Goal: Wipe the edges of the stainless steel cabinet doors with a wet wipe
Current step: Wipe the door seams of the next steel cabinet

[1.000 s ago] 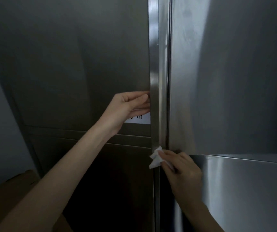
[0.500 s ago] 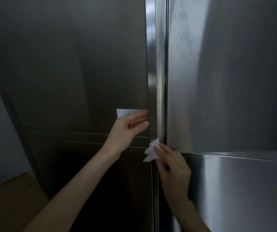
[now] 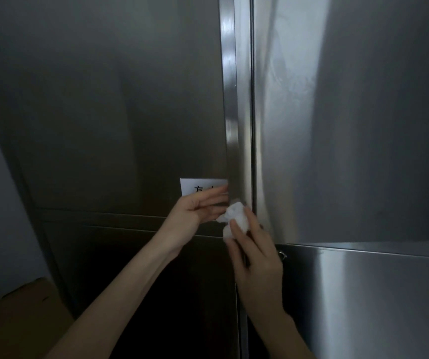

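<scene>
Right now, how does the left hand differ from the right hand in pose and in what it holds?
The left hand has straight fingers and holds nothing; the right hand pinches the wet wipe. The left hand partly covers the white label on the left door; the right hand is at the seam between the doors, slightly lower. Both are bare and close to the door edge.

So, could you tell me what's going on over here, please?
A person is cleaning stainless steel cabinet doors. The right hand pinches a crumpled white wet wipe against the vertical edge strip between the two upper doors, near its lower end. The left hand lies with straight fingers on the left door, partly covering a white label.
</scene>
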A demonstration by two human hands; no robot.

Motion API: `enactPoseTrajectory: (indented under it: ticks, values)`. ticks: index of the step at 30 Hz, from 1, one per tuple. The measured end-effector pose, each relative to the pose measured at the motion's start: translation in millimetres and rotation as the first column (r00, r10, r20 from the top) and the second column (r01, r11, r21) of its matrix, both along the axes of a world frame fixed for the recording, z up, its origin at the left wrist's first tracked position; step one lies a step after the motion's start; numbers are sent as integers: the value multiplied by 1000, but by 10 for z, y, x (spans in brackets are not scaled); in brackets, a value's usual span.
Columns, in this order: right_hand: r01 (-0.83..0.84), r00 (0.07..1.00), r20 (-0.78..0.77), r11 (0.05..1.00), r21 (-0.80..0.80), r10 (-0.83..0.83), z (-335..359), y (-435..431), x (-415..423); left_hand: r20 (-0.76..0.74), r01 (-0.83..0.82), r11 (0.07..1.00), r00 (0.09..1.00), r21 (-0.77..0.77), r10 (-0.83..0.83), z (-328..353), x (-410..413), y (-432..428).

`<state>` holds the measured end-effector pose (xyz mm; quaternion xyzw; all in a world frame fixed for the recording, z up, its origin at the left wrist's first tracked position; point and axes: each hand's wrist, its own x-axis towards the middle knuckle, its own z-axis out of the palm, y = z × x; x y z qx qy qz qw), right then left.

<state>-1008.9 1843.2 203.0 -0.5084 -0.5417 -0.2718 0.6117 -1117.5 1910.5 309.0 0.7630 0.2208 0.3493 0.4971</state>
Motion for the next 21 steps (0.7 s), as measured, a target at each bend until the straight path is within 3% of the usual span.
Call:
enactPoseTrajectory:
  ticks: [5,10,13,16,21]
  values:
    - [82,994,65,990,112,-90,564,3,187,1,-32,999,999,9,32,-1,7,-17]
    - [156,983,73,979,133,-167,236,-28,147,31,-45,999,999,-13,45,-53,13,-45]
    - [212,976,18,967,138,-217,233,-2,124,30,-50,998,998,-25,51,-77,29,-74]
    - [140,987,-96,982,127,-128,345,2,155,28,-38,999,999,-28,39,-89,31,-90]
    - [139,987,59,983,122,-146,331,58,205,40,-36,998,998,-53,39,-105,28,-108]
